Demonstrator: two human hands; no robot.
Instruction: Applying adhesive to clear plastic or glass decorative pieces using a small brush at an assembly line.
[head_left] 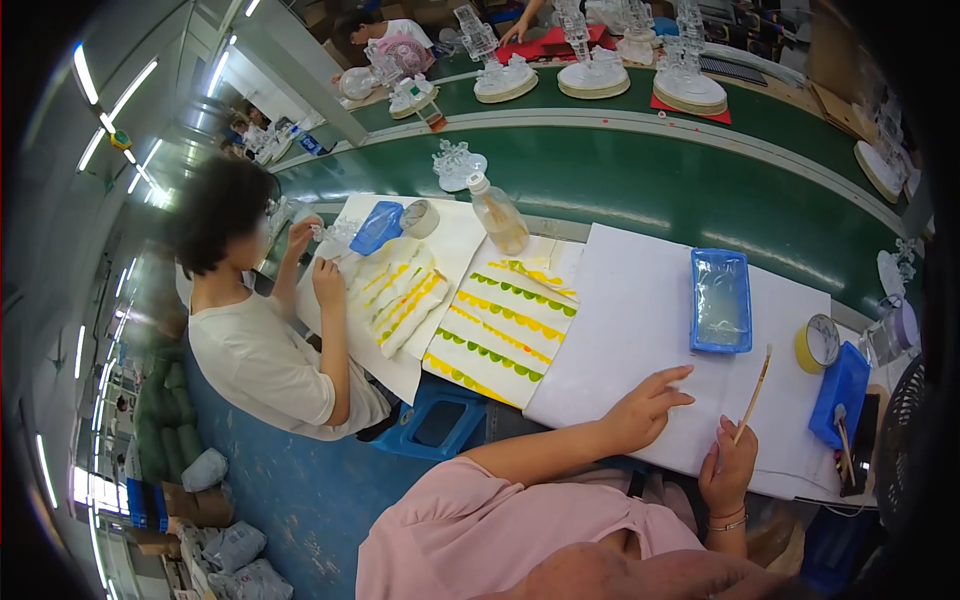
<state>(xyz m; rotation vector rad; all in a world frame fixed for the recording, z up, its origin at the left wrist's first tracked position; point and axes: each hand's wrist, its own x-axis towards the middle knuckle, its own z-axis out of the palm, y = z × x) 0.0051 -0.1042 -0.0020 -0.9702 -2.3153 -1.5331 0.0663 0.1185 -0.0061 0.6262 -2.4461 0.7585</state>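
Note:
My right hand [728,468] is closed around a thin brush [756,392], its tip pointing up and away from me. My left hand [648,408] hovers over the near edge of a large white paper sheet [625,310], fingers spread and holding nothing. Beyond both hands, a blue rectangular tray [748,300] with something clear or whitish inside rests on the sheet. A yellow-edged tape roll [806,347] stands right of it. Beside that is a smaller blue box [830,392] with thin sticks [845,440] leaning on it.
A co-worker [265,345] at left handles a clear piece [335,234] over patterned cloth or paper [405,290]. A plastic bottle [497,215] stands between us. Behind runs a green conveyor belt [600,165]; clear models on round bases [593,75] line its far side. A black fan [905,440] stands right.

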